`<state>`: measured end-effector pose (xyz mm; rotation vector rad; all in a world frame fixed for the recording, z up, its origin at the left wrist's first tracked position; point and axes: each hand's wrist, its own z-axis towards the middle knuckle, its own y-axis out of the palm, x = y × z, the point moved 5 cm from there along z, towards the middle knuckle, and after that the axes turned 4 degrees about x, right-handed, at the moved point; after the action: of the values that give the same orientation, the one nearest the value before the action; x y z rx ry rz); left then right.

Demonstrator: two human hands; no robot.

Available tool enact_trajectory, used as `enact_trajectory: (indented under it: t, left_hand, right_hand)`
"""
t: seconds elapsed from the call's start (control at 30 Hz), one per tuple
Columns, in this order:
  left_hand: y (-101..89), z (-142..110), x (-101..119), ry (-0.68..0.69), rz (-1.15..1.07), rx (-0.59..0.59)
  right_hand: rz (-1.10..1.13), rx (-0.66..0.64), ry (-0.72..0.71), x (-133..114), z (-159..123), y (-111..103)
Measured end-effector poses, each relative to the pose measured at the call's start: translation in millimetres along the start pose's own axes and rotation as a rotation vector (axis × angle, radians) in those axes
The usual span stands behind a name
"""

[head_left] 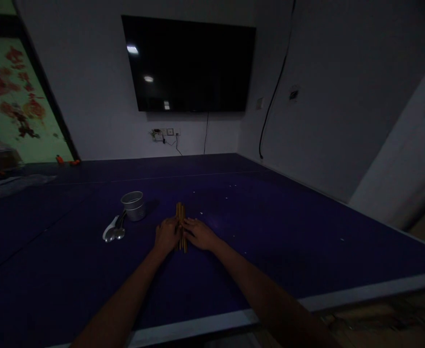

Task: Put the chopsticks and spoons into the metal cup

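A bundle of brown wooden chopsticks (181, 210) lies on the purple tabletop, pointing away from me. My left hand (168, 235) presses against its left side with the fingers curled over the sticks. From the right, my right hand (200, 234) closes its fingers on the same bundle. The fingertips of both hands nearly meet on top of it, and part of the bundle's middle is hidden under them. Left of my hands stands a silver metal cup (134, 211). Several spoons (119, 234) lie beside it, their handles towards the cup, one of them white.
Small white scraps (201, 213) are scattered on the purple surface (270, 212) to the right. Clear plastic film (17, 186) lies at the far left, near orange items (67, 161). A large television (191, 67) hangs on the back wall, and a dark cable (274, 94) runs down the right wall.
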<state>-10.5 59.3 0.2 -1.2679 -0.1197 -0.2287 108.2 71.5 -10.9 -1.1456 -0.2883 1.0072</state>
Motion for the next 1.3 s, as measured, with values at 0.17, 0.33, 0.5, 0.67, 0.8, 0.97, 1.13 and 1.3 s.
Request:
enact_trajectory:
  t: [0.17, 0.33, 0.5, 0.67, 0.8, 0.97, 1.13, 1.3]
  left_hand:
    - [7.8, 1.3, -2.3, 0.027, 0.000, 0.016]
    - [9.3, 3.2, -3.2, 0.012, 0.004, 0.003]
    - [8.4, 3.4, -2.1, 0.029, 0.005, -0.014]
    - [8.0, 2.7, -2.7, 0.015, 0.000, -0.018]
    - [10.6, 2.7, -4.4, 0.015, -0.006, -0.014]
    - [14.0, 4.7, -7.1, 0.021, 0.005, -0.015]
    - [13.7, 4.7, -6.2, 0.028, 0.006, -0.027]
    - [12.3, 4.5, -4.2, 0.029, 0.008, -0.044]
  right_hand:
    - [-0.012, 0.017, -0.016, -2.0, 0.4, -4.7]
    - [-0.012, 0.038, -0.039, -3.3, 0.3, -7.3]
    - [-0.017, 0.031, -0.035, -0.1, -0.1, -3.3]
    - [-0.032, 0.031, 0.005, 5.8, -1.1, 2.3]
    - [-0.038, 0.029, 0.004, 5.0, -0.7, 1.2]
    - [-0.036, 0.029, -0.013, 2.0, -0.2, -2.0]
    - [-0.066, 0.038, 0.043, 2.7, -1.1, -1.3]
    - [-0.100, 0.039, 0.067, -2.4, -0.9, -4.9]
